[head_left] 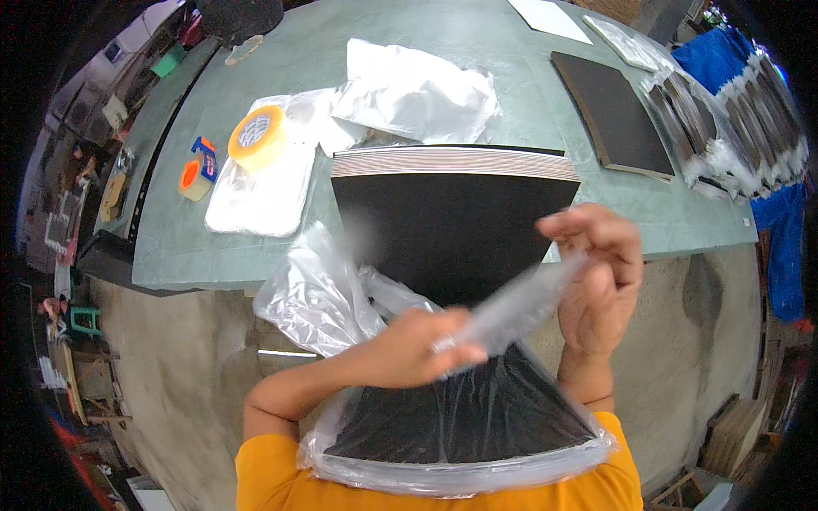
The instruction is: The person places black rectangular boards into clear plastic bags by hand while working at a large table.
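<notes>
A thick stack of black boards [452, 221] with pale, layered edges at its far end rests against the table's near edge and slopes toward my body. Its lower part lies inside a clear plastic bag [460, 477], whose end bunches against my orange shirt. My left hand [417, 345] is closed on the bag's loose film above the boards. The blurred film stretches up to my right hand [596, 264], which pinches its other end between thumb and curled fingers. More crumpled film [315, 294] hangs to the left of the boards.
On the green table [528, 68] are a roll of yellowish tape [256, 136] on folded plastic bags [256, 200], a tape dispenser [198, 170] and a crumpled bag [417, 94]. To the right are a black board stack [613, 115] and wrapped bundles [733, 119]. A green stool [85, 320] stands far left.
</notes>
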Action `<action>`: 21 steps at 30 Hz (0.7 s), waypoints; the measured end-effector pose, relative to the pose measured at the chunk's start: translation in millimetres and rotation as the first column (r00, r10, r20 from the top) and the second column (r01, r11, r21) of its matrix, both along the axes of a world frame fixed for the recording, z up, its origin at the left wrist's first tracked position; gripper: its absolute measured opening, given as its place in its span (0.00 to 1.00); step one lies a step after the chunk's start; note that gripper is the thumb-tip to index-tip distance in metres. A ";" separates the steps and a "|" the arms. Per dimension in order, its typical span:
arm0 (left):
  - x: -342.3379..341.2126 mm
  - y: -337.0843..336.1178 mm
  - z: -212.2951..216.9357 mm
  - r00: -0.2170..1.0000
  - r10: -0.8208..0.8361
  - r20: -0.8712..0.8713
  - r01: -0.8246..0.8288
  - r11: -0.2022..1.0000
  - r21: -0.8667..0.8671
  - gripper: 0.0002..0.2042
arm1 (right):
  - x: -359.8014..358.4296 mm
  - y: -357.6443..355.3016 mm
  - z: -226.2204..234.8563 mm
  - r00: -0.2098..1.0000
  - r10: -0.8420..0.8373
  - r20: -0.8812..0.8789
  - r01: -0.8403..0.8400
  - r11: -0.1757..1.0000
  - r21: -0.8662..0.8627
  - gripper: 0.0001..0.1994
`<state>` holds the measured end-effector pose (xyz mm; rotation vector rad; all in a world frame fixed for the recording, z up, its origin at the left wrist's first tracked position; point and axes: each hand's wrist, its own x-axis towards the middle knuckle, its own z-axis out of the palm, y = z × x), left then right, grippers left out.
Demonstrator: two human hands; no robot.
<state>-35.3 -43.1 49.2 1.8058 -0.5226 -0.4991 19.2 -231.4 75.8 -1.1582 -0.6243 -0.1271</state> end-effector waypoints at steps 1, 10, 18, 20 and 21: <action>3.1 6.0 6.3 0.991 0.135 -0.014 -0.136 0.989 -0.061 0.14 | -1.7 3.6 3.3 0.998 0.049 -0.045 -0.054 0.993 -0.108 0.24; 28.9 26.2 7.5 0.940 0.132 -0.315 -0.256 0.884 -0.391 0.11 | 12.7 -2.4 -42.8 0.779 0.429 -0.457 -0.599 0.724 -0.343 0.13; 20.3 80.2 -2.8 0.885 -0.236 -0.400 -0.041 0.819 -0.572 0.12 | 20.5 -38.3 -55.4 0.323 0.783 -0.531 -0.934 0.355 -0.044 0.20; 19.8 80.6 12.5 0.898 -0.318 -0.304 0.060 0.773 -0.631 0.12 | 19.6 -18.4 -61.4 0.315 0.867 -0.385 -0.849 0.075 -0.524 0.22; 25.6 77.0 20.1 0.873 -0.485 -0.050 0.394 0.762 -0.514 0.12 | 9.8 -15.9 -63.3 0.485 0.708 -0.514 -0.625 -0.130 -0.770 0.20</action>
